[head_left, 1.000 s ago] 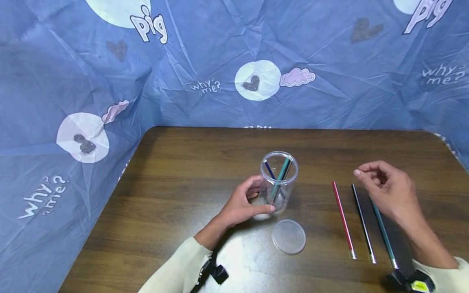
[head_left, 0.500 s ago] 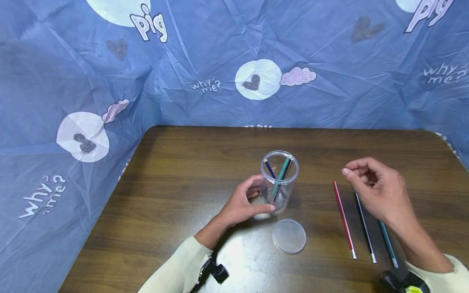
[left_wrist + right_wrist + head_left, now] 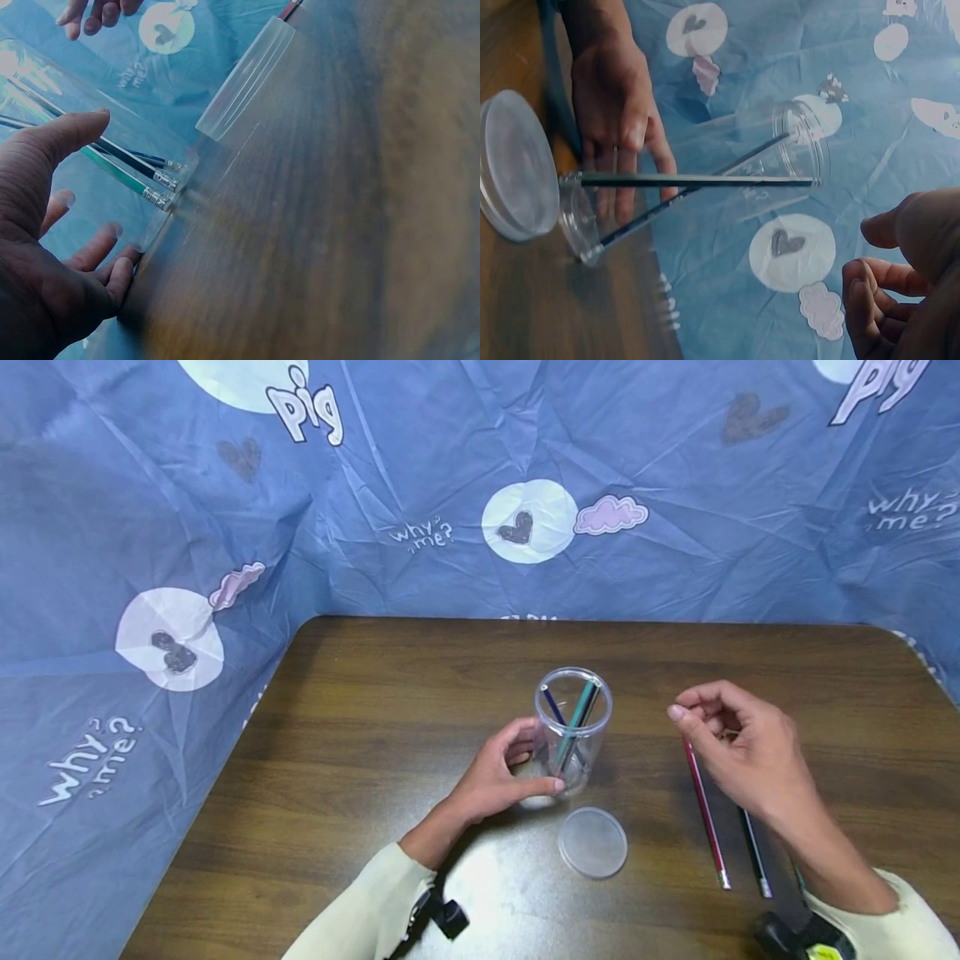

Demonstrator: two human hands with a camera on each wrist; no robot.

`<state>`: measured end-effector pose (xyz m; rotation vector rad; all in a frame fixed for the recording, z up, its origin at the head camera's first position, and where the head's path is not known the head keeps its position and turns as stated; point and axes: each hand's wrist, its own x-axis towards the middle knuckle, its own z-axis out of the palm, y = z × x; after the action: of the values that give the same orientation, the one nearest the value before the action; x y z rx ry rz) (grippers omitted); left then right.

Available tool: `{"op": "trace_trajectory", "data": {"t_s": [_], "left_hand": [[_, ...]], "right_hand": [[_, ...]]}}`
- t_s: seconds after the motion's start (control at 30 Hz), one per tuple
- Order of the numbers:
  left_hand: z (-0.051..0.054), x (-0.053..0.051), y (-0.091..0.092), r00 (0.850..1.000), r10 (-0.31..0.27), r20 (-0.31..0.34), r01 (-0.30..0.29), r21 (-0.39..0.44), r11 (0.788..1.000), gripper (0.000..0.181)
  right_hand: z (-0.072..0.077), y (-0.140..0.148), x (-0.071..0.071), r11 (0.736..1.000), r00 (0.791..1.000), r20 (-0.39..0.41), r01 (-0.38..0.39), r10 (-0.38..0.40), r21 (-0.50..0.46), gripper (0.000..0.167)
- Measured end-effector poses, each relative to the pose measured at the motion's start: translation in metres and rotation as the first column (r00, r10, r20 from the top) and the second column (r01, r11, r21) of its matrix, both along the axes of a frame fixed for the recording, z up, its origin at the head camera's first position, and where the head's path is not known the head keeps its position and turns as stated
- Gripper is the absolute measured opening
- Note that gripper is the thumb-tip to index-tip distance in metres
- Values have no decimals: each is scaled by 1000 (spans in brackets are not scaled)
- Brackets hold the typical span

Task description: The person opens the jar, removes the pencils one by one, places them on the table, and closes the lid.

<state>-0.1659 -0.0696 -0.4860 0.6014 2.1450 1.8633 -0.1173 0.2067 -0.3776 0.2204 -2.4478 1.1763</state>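
A clear plastic jar (image 3: 588, 756) stands upright without its lid. Inside it lean a green pencil (image 3: 124, 174), a black pencil (image 3: 136, 160) and a dark blue pencil (image 3: 553, 706). My left hand (image 3: 498, 774) holds the jar low on its left side, thumb in front and fingers behind. Over the table to the jar's right hovers my right hand (image 3: 750, 756), fingers loosely bent and nothing between them. Beneath it lie a red pencil (image 3: 707, 818) and a dark pencil (image 3: 754, 856), both partly covered by the hand. A third pencil is almost wholly hidden under the wrist.
The round translucent lid (image 3: 592, 843) lies flat on the wooden table (image 3: 390, 693), just in front of the jar. A blue printed cloth (image 3: 405, 460) hangs behind the table and along its left side.
My right hand has moved left above the loose pencils, toward the jar, and now covers the red pencil's far tip. The left hand and jar have stayed in place.
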Motion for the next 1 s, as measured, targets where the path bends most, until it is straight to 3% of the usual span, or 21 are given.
{"op": "trace_trajectory", "data": {"t_s": [0.23, 1.0], "left_hand": [[1, 0, -1, 1000, 1, -4, -1, 10, 1000, 69], [-1, 0, 0, 1000, -8, -28, 9, 24, 1000, 68]], "right_hand": [[7, -16, -3, 1000, 1000, 16, -20, 20, 7, 9], [23, -52, -12, 995, 992, -81, -96, 96, 3, 12]]}}
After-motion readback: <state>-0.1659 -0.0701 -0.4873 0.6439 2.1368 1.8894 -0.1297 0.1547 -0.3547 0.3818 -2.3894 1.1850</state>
